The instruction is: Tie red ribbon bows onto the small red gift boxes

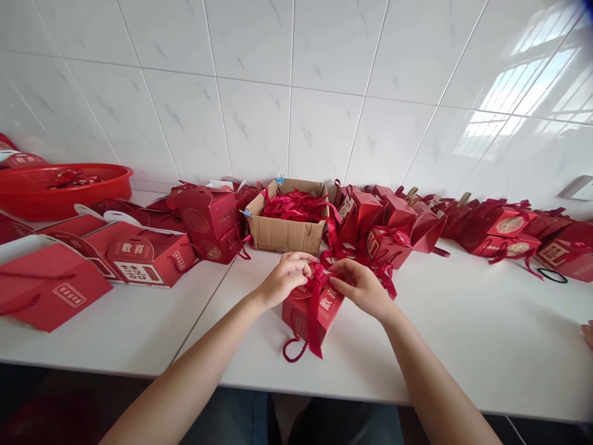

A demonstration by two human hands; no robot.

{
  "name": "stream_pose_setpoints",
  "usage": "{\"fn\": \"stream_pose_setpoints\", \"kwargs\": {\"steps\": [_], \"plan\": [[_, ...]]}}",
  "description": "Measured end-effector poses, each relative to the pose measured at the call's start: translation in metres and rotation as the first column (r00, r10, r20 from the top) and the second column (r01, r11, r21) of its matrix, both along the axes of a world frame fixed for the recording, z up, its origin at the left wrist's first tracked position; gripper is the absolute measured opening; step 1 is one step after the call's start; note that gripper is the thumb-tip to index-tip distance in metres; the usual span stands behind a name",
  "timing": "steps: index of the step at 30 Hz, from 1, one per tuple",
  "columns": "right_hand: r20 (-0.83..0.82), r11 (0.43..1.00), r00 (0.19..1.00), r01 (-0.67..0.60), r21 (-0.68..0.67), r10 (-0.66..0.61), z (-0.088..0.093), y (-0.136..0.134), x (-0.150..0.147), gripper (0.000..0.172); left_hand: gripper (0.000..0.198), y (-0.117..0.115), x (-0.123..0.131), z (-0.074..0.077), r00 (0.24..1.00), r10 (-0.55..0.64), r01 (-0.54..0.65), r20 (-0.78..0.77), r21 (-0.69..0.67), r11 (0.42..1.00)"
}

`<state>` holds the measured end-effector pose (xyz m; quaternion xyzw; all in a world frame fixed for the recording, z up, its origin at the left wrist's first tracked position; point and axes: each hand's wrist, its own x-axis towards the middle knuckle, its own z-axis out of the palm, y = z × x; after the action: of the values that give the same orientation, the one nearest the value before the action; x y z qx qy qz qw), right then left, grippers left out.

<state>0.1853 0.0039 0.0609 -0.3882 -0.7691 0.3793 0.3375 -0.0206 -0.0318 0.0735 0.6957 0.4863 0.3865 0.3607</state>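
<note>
A red gift box point(301, 314) with pale printed characters sits on the white table in front of me. On its top lies a crimson ribbon point(315, 309), looped at the knot, with one tail hanging down the front. My left hand point(288, 277) is closed at the left side of the knot, fingers curled on the ribbon. From the right, my right hand point(359, 285) pinches the ribbon between thumb and fingers. A dark red twisted cord point(293, 353) dangles from the box onto the table. The fingertips partly hide the ribbon loops.
Behind the gift box stands an open cardboard box point(287, 235) heaped with red ribbons point(294, 205). More red boxes point(160, 253) line the left; ribboned boxes point(389, 244) stand at right. A red basin point(69, 201) is far left. Another person's fingers point(587, 334) show at the right edge.
</note>
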Motion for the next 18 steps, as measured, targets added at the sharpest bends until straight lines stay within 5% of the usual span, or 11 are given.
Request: {"fn": "stream_pose_setpoints", "kwargs": {"steps": [4, 7, 11, 16, 18], "plan": [[0.060, 0.984, 0.998, 0.005, 0.180, -0.016, 0.008, -0.010, 0.001, 0.023, 0.011, 0.002, -0.008, 0.009, 0.987, -0.161, 0.160, -0.022, -0.028, 0.987], [0.119, 0.940, 0.973, -0.221, 0.260, 0.196, 0.018, -0.013, 0.010, 0.021, 0.012, 0.003, -0.010, 0.014, 0.976, -0.216, 0.215, -0.006, -0.046, 0.975], [0.243, 0.849, 0.849, -0.509, 0.143, 0.468, 0.034, -0.010, 0.025, 0.036, 0.009, 0.009, -0.009, 0.015, 0.958, -0.282, 0.280, -0.043, -0.047, 0.959], [0.081, 0.942, 0.957, -0.290, 0.171, 0.280, 0.043, -0.002, 0.016, 0.037, 0.009, 0.018, -0.010, 0.013, 0.952, -0.304, 0.303, -0.036, -0.028, 0.952], [0.035, 0.945, 0.949, -0.314, 0.095, 0.312, 0.046, 0.005, 0.008, 0.034, 0.011, 0.021, -0.012, 0.013, 0.960, -0.278, 0.277, -0.022, -0.050, 0.960]]}}
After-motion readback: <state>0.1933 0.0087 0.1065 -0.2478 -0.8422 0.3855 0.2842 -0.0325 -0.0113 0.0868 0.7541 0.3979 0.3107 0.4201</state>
